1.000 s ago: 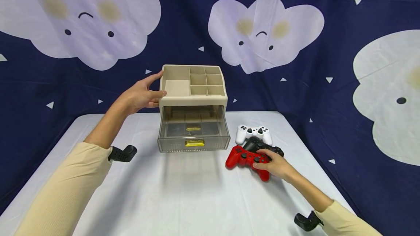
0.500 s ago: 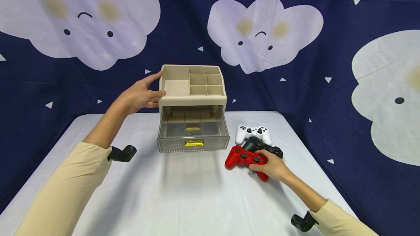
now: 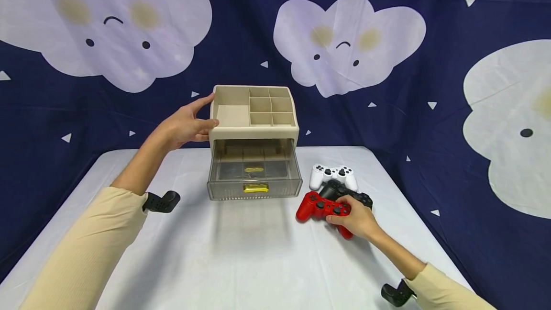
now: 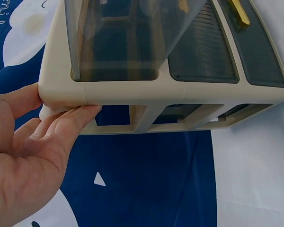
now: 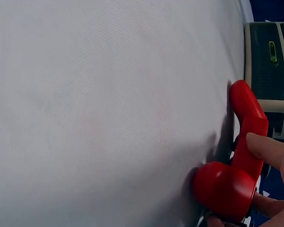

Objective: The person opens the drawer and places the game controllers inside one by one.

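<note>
A cream desktop drawer organizer (image 3: 254, 133) stands at the table's back, its top clear drawer (image 3: 228, 190) pulled out. My left hand (image 3: 182, 126) holds its upper left side; in the left wrist view the thumb touches the front corner and the fingers (image 4: 68, 118) lie on the side wall. To the right, my right hand (image 3: 359, 219) grips a red game controller (image 3: 316, 207) at its right half. The right wrist view has the thumb on the red controller's near edge, with the other fingers partly hidden behind it. A black controller (image 3: 363, 198) lies partly under the red one.
A white game controller (image 3: 319, 174) lies behind the black one, close to the organizer's right side. The table (image 3: 206, 262) has a white cloth. A dark blue cloud-print curtain (image 3: 241, 23) hangs behind. Lower drawers (image 4: 203, 52) appear in the left wrist view.
My right hand has shifted slightly left over the red controller, its thumb moving left along the near edge. The controllers, the organizer and my left hand stay where they were.
</note>
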{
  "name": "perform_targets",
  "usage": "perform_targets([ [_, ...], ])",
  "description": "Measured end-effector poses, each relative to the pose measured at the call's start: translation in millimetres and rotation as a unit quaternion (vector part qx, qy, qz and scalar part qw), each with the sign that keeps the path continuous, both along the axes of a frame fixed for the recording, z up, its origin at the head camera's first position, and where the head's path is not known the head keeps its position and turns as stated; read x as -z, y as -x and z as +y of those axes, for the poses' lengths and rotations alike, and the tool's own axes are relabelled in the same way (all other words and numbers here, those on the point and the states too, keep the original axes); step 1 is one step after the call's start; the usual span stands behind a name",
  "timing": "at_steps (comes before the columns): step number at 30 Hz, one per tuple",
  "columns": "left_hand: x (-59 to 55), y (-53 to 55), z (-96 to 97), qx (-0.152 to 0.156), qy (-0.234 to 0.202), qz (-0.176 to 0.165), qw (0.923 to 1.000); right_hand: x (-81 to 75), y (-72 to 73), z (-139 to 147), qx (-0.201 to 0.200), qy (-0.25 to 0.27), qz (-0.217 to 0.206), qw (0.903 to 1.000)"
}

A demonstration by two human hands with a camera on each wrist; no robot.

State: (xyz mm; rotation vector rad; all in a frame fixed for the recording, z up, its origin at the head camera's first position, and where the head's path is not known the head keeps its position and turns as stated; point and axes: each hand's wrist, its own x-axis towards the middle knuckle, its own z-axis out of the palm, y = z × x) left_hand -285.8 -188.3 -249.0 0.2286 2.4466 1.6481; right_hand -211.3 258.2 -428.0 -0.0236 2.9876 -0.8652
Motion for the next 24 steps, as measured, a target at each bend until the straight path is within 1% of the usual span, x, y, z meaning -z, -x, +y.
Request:
perform_targets([
  [6, 0.6, 0.5, -0.9, 0.000, 0.000, 0.000, 1.0000, -2.8, -0.7, 1.3, 0.002, -0.001, -0.002, 1.0000],
  [10, 0.8, 0.5, -1.6, 0.001, -0.001, -0.002, 1.0000, -9.0, 0.3, 3.4, -0.004, -0.003, 0.002, 1.0000],
  [17, 0.0, -0.4, -1.6, -0.001, 0.001, -0.002, 1.0000, -30.9, 5.2, 5.3, -0.010, 0.000, 0.001, 0.9999],
  [24, 0.0, 0.0, -0.4, -0.002, 0.000, -0.006, 1.0000, -57.7, 13.1, 8.4, -0.012, -0.008, 0.014, 0.9998],
])
